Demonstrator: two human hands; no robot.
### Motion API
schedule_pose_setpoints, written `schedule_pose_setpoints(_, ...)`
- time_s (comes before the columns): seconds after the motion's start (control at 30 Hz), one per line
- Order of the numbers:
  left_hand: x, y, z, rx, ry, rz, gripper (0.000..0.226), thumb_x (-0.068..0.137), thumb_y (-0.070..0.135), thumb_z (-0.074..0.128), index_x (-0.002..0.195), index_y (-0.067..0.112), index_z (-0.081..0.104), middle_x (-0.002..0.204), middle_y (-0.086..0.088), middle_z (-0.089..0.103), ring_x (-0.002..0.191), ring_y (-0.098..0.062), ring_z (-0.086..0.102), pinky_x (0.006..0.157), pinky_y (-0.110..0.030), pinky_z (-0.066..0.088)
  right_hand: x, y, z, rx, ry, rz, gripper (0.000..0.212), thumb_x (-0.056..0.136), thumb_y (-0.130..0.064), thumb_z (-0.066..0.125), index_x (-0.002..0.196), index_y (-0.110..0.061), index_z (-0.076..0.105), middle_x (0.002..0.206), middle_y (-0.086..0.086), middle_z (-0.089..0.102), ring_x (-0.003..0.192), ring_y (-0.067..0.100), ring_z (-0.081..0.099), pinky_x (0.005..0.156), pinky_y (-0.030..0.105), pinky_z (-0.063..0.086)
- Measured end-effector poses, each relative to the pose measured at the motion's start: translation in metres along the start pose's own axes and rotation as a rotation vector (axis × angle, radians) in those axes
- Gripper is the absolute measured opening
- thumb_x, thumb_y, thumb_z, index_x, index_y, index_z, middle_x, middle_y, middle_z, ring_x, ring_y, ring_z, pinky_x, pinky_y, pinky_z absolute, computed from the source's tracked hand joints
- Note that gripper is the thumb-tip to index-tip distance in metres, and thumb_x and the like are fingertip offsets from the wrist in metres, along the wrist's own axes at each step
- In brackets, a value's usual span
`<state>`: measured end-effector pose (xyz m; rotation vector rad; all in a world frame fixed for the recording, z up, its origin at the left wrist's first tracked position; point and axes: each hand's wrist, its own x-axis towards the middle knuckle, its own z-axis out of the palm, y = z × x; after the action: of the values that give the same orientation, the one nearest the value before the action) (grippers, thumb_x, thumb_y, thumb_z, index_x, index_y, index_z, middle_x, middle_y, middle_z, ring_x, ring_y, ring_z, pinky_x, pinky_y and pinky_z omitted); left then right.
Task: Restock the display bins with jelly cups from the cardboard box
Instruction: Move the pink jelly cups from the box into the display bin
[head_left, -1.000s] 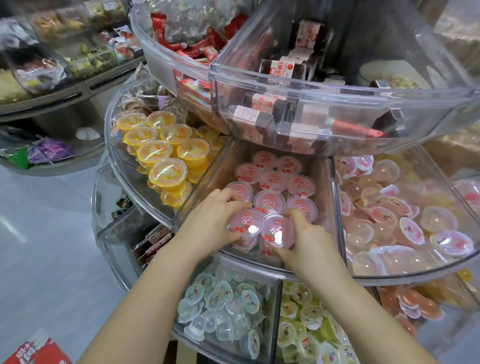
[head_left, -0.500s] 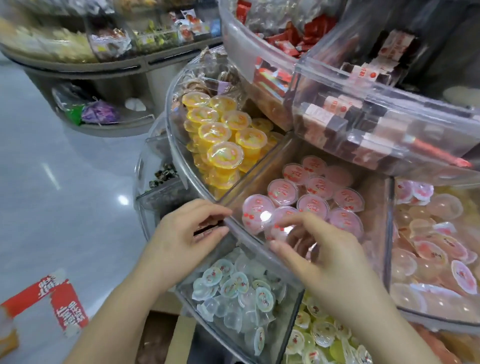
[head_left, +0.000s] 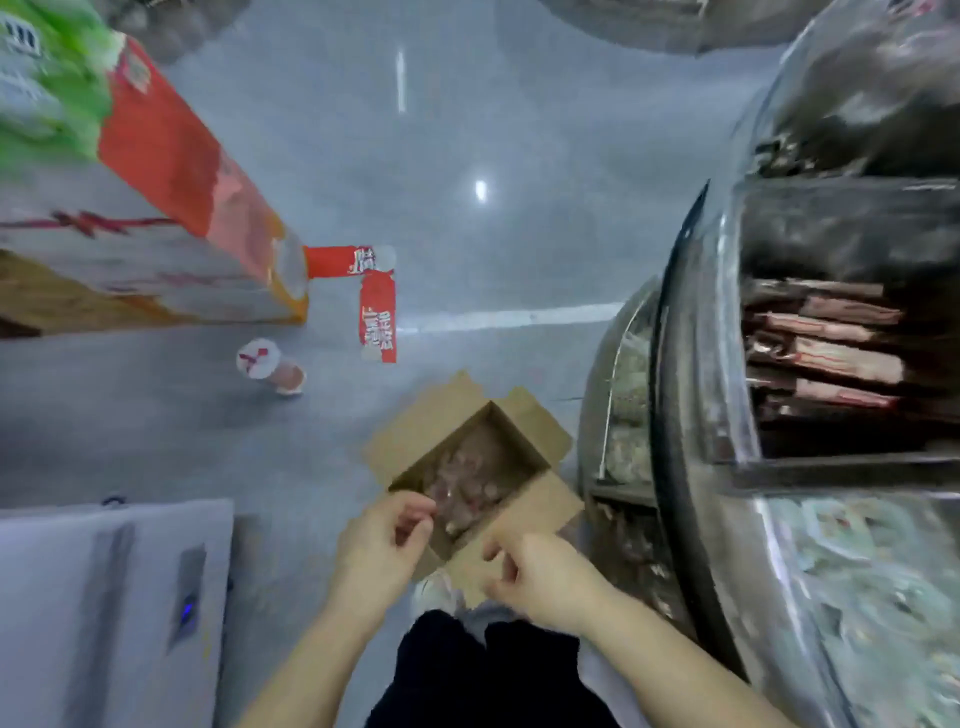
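The open cardboard box (head_left: 530, 431) sits on the grey floor beside the display stand, flaps spread out. Pink jelly cups (head_left: 467, 478) lie blurred inside it. My left hand (head_left: 384, 545) hovers over the box's near left corner with loosely curled fingers, and I see nothing in it. Above the near flap my right hand (head_left: 535, 577) is also loosely curled and looks empty. The round clear display bins (head_left: 691, 415) curve along the right edge, their contents smeared by motion.
One stray jelly cup (head_left: 267, 366) lies on its side on the floor, left of the box. Red floor stickers (head_left: 376, 306) mark the ground beyond. A large red and white carton (head_left: 171, 208) stands at the left, and a pale grey unit (head_left: 104, 597) at the lower left.
My view has swung from the bins down to the floor. Both hands have left the pink jelly cups in the bin and now hover over the cardboard box.
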<state>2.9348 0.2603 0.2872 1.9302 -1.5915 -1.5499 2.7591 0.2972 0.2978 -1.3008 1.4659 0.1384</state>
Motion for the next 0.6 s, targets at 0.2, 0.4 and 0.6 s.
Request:
schedule_pose_setpoints(0.2,0.097,-0.142,0.078,0.027,-0.135,-0.316,0.026,0.084,0.009,0.061,0.109,0.014,0.062,0.094,0.0,0.063,0.089,-0.016,0.059,0.075,-0.018,0.041,0.173,0.089,0.052,-0.038,-0.106,0.176,0.03,0.089,-0.025,0.055,0.114,-0.008,0.057,0.096,0.011,0.061,0.1,0.03,0.059,0.073,0.032,0.043)
schedule_pose_setpoints(0.4,0.229,-0.239,0.158,-0.263,-0.04,-0.549,0.049,0.084,0.012,0.064,0.129,0.007,0.047,0.12,-0.004,0.057,0.109,-0.02,0.055,0.094,-0.03,0.045,0.33,0.179,0.067,-0.181,-0.012,0.249,0.028,0.087,-0.024,0.059,0.113,-0.013,0.059,0.117,0.011,0.062,0.11,0.028,0.056,0.086,0.03,0.043)
schedule_pose_setpoints(0.6,0.334,-0.312,0.214,-0.263,0.043,-0.737,0.054,0.086,0.045,0.056,0.122,0.005,0.055,0.12,-0.019,0.061,0.109,-0.034,0.059,0.095,-0.042,0.048,0.447,0.214,0.133,-0.299,-0.14,0.344,0.037,0.085,-0.033,0.061,0.113,-0.007,0.062,0.12,0.014,0.062,0.11,0.029,0.059,0.083,0.029,0.046)
